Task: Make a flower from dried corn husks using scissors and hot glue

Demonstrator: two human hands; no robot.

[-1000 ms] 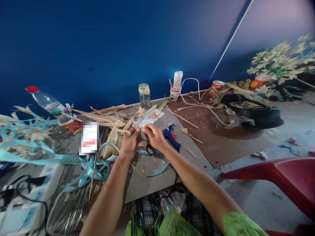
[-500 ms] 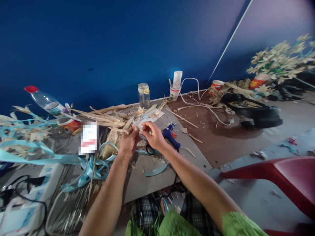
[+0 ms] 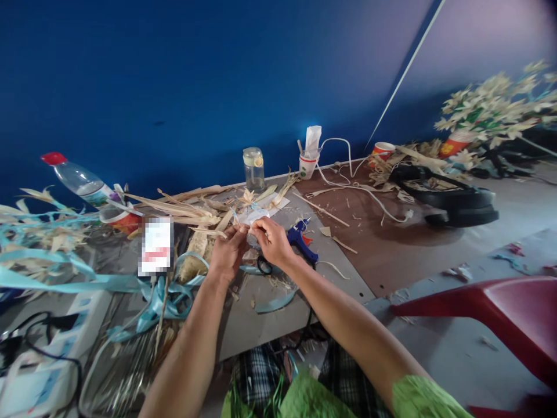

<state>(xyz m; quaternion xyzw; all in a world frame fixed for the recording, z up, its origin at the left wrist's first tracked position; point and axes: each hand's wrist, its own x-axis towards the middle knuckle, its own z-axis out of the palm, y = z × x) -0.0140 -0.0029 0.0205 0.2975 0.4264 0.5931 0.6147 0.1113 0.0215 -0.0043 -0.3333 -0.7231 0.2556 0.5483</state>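
My left hand (image 3: 226,252) and my right hand (image 3: 273,241) meet over a grey board (image 3: 261,319). Both pinch a small pale piece of husk and light blue ribbon (image 3: 249,227) held between their fingertips. Its exact shape is hidden by my fingers. A blue glue gun (image 3: 301,239) lies just right of my right hand. Black-handled scissors (image 3: 264,266) lie under my right wrist. Dried corn husks (image 3: 187,209) are heaped behind my left hand.
Light blue ribbon (image 3: 87,281) trails across the left. A water bottle (image 3: 80,180), a glass jar (image 3: 253,168), paper cups (image 3: 308,165) and a white cable (image 3: 369,197) stand along the blue wall. A black bag (image 3: 448,197) and husk flowers (image 3: 496,110) lie right; a red chair (image 3: 487,313) is near right.
My fingertips have shifted slightly on the small piece, the right hand drawing closer to the left. Nothing else has moved.
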